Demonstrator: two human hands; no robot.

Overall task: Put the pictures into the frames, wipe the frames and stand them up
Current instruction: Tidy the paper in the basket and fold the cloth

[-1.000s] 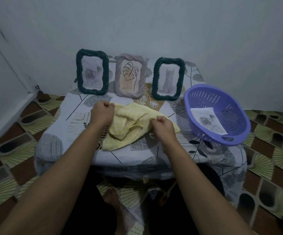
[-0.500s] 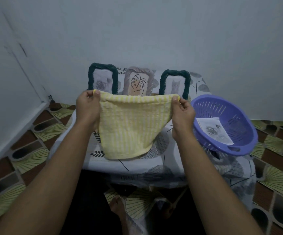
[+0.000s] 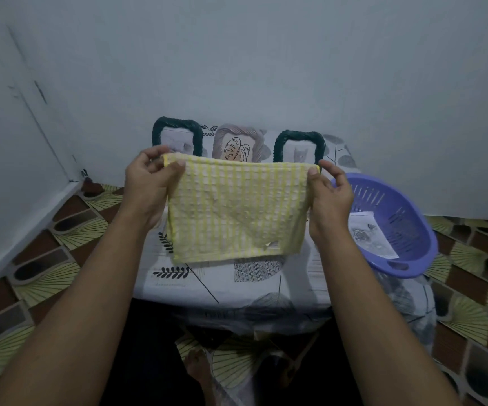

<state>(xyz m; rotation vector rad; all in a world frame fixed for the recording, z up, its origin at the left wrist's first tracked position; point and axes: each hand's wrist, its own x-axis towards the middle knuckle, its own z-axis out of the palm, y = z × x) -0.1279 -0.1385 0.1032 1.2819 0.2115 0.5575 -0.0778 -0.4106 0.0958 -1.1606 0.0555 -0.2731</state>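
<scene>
Nearest me, my left hand (image 3: 149, 186) and right hand (image 3: 329, 197) hold the yellow cloth (image 3: 237, 209) spread out above the counter (image 3: 237, 282), one top corner each. The left fingers (image 3: 175, 168) are clamped on the left corner; the right fingers (image 3: 314, 172) are clamped on the right corner. The cloth hangs flat and clear of the counter, its lower edge loose and a small tag showing near the bottom right.

To the right, on the counter's edge, sits the purple basket (image 3: 403, 206), tilted toward me, with one loose picture (image 3: 368, 232) lying inside.

Farther back, against the wall (image 3: 266, 68), three frames stand upright in a row, lower halves hidden by the cloth: the left dark-green frame (image 3: 177, 124), the grey frame with a leaf drawing (image 3: 238, 136) and the right dark-green frame with a cat picture (image 3: 298, 137). Each appears filled.

Step in hand, by my judgement: readying the cloth, either for a wipe or for putting away; the framing and standing look done, though one picture is unframed. The next move calls for folding or bunching the cloth into one hand, freeing the other to steady a frame so it does not topple
</scene>
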